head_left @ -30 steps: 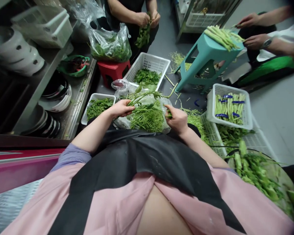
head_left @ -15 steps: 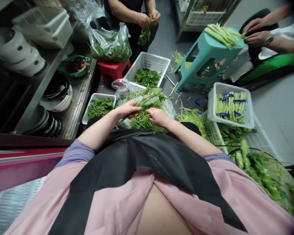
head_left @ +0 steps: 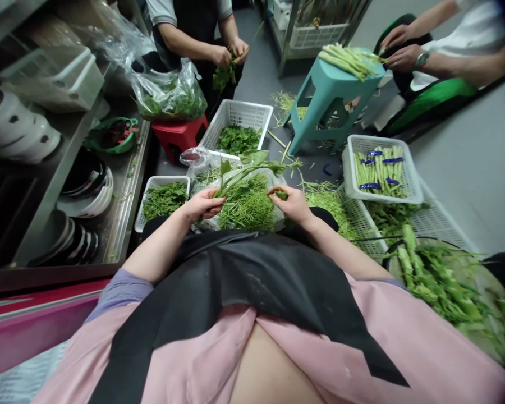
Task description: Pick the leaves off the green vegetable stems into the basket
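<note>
My left hand (head_left: 206, 204) is closed round a few leafy green stems (head_left: 252, 166), which slant up and to the right over a heap of thin green stems (head_left: 251, 203) in a clear plastic bag. Apart from it, on the right of the heap, my right hand (head_left: 293, 205) has its fingers curled in a pinch. A bit of green leaf (head_left: 281, 194) shows between them. A small white basket of green leaves (head_left: 166, 199) stands left of the heap. Beyond it is a larger white basket (head_left: 261, 112) with leaves inside.
A person's hands (head_left: 231, 55) hold greens at the back. Another person's hands (head_left: 399, 50) reach a teal stool (head_left: 339, 84) bearing stalks. Bundled stalks fill a white basket (head_left: 412, 188) at right. Steel shelving (head_left: 122, 224) with bowls lines the left; a red stool (head_left: 172, 137) carries a bag.
My hands have drawn farther apart, the right one moving off with a bit of green leaf while the left keeps the stems. The whole view has shifted slightly.
</note>
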